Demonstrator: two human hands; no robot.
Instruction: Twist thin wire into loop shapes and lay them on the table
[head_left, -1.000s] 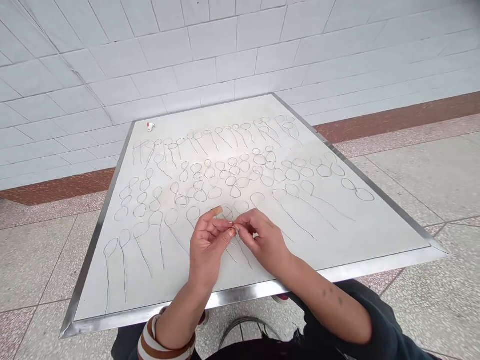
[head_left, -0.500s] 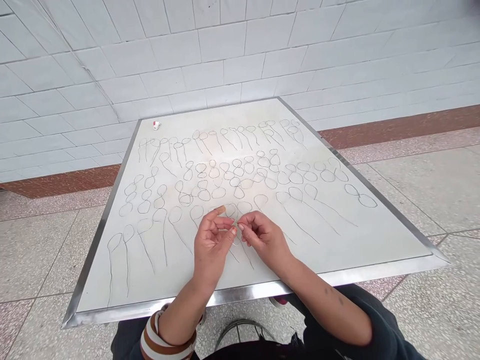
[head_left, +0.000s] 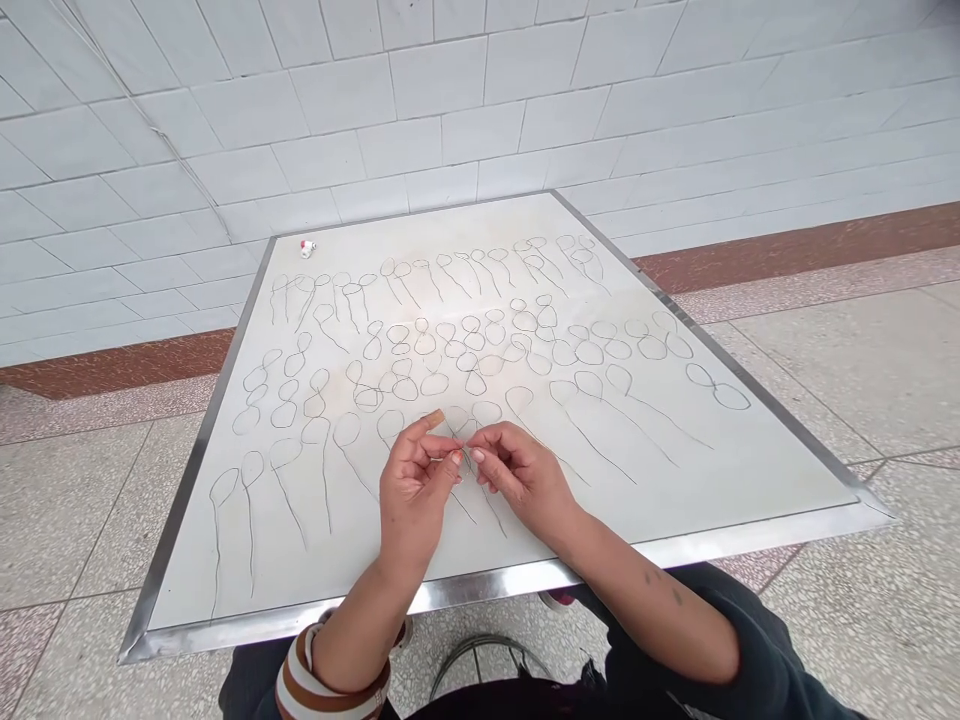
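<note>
Both hands meet over the front middle of a white table [head_left: 525, 560]. My left hand [head_left: 420, 480] pinches a thin wire between thumb and forefinger, its other fingers curled and one fingertip wrapped in a tan bandage. Close against it, my right hand [head_left: 525, 475] is closed with thumb and forefinger at the same wire. Most of this wire is hidden by the fingers. Around the hands lie thin wires with a loop and long tails, such as one wire loop [head_left: 253, 468] at the left. Figure-eight wires [head_left: 718, 386] lie farther back and to the right.
A small red and white object [head_left: 307, 248] sits at the table's back left corner. More looped wires form a row along the back. A metal edge [head_left: 495, 586] frames the table, with a tiled wall [head_left: 442, 90] behind. Below the front edge is a round stool [head_left: 487, 655].
The fingertips of both hands have come closer together, and the right hand has turned slightly. The whole view has shifted a little.
</note>
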